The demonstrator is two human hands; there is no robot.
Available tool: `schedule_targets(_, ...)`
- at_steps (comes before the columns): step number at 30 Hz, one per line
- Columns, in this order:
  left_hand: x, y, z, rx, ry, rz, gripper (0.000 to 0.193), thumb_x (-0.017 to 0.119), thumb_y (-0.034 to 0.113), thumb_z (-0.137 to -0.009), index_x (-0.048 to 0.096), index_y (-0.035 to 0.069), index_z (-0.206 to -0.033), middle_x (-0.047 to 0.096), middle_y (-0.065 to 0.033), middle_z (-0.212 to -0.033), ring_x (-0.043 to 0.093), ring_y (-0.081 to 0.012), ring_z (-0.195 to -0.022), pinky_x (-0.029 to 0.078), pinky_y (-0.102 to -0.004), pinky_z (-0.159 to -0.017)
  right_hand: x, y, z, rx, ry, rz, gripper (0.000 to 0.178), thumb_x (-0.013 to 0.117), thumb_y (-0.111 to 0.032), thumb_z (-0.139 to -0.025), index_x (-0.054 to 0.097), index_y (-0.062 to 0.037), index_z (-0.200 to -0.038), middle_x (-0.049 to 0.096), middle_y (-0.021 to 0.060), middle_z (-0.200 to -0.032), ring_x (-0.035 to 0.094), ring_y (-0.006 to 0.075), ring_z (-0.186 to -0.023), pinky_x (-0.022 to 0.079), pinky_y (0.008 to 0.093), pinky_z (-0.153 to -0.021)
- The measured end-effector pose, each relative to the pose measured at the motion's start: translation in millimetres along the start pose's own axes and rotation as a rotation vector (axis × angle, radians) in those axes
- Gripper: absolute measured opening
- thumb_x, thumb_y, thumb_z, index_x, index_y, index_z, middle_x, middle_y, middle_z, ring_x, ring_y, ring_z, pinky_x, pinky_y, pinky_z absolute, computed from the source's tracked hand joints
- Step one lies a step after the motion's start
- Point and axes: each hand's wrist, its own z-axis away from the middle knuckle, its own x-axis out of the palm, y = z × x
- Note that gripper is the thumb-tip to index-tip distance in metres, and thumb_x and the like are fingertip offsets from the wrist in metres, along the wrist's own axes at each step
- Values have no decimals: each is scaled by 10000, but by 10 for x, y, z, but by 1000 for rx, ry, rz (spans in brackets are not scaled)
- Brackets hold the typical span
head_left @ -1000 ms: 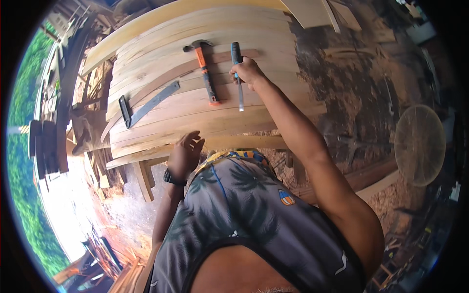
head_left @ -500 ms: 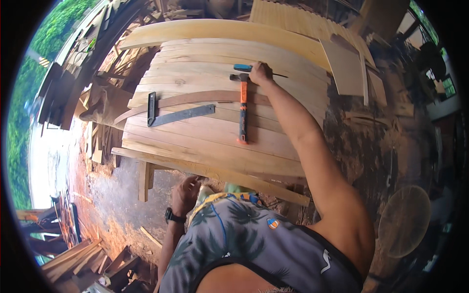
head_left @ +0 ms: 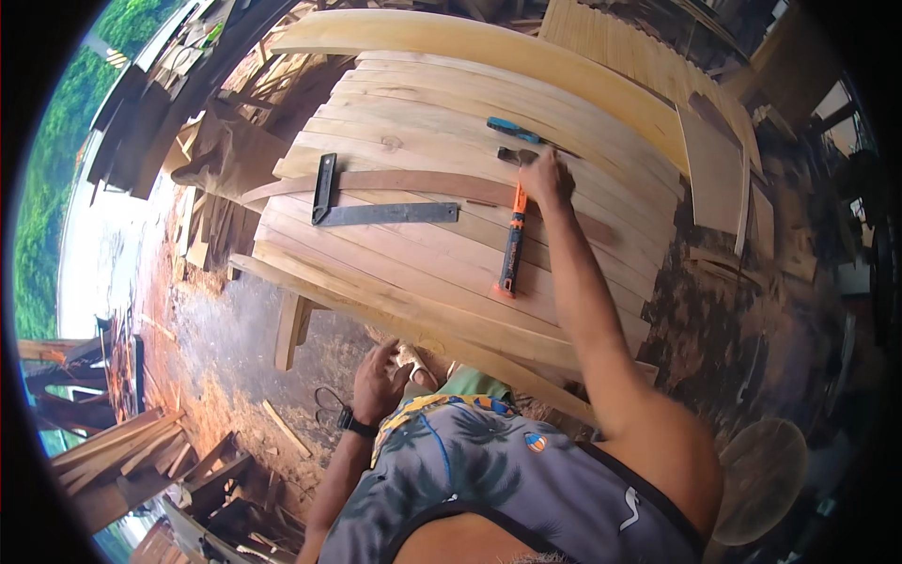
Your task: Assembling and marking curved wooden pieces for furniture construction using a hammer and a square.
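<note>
Hammer (head_left: 512, 249) lies unlifted, blue-handled tool (head_left: 512, 130) down at its twelve o'clock; your right hand (head_left: 549, 177) curls, hold unclear; left hand (head_left: 380, 383) loosely open, empty.

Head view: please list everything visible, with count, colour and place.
planks: several, pale, centre
curved strip: one, brown, on planks
square: one, black and grey, planks' left
hammer: one, orange and black, right of square
tool: one, blue handle, beyond hammer
curved board: one, yellowish, far edge
panels: several, pale, upper right
scrap wood: many, brown, left
disc: one, pale, lower right
shirt: one, grey, lower centre
watch: one, black, left of shirt
left hand: one, bare, near waist
right hand: one, bare, over hammer
</note>
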Motion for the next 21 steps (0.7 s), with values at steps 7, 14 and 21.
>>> schedule_targets(7, 112, 253, -892, 666, -156, -372, 800, 868, 334, -688, 553, 55, -1369, 613, -141, -1274, 515, -365, -1231, 384, -501, -1076, 337, 137, 380, 168, -44, 31, 475, 680, -303, -815, 645, 32, -1150, 694, 319, -1154, 687, 444, -1118, 555, 480, -963)
schedule_targets(14, 650, 5, -1733, 950, -570, -551, 549, 826, 361, -648, 593, 74, -1054, 618, -141, -1111, 596, -339, -1069, 483, -473, -946, -234, 601, 631, 344, -154, -926, 226, 662, -227, -829, 573, -60, -706, 528, 28, -639, 558, 145, -532, 461, 322, -495)
schedule_targets(21, 199, 158, -1993, 1267, -774, -796, 337, 714, 240, -767, 610, 41, -1018, 635, -186, -979, 643, -379, -933, 541, -490, -821, -1238, 350, 3195, 206, 112, -1446, 154, 623, -116, -889, 580, -51, -1023, 567, 57, -687, 583, 140, -540, 459, 295, -478)
